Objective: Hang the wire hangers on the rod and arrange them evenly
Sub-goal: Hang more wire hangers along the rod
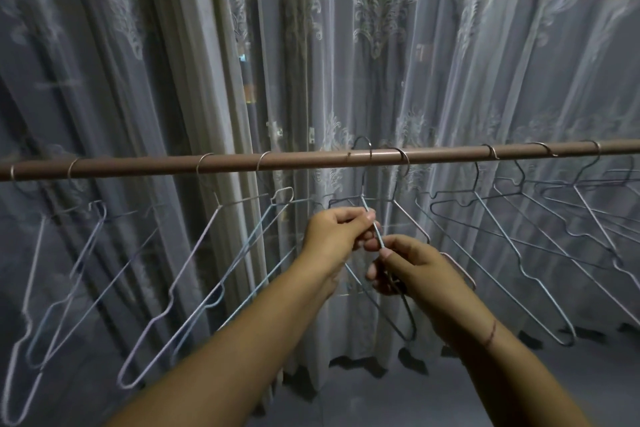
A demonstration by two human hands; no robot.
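Both hands (337, 236) (412, 267) pinch one hanger (367, 210) under the rod (311, 160).

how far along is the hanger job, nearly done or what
Done: about eight wire hangers already hook over the rod. In hand: the left hand and right hand both pinch the middle hanger, its hook sitting just above the rod, not settled. Left: seat it and even the spacing; the gaps look unequal, widest left of centre.
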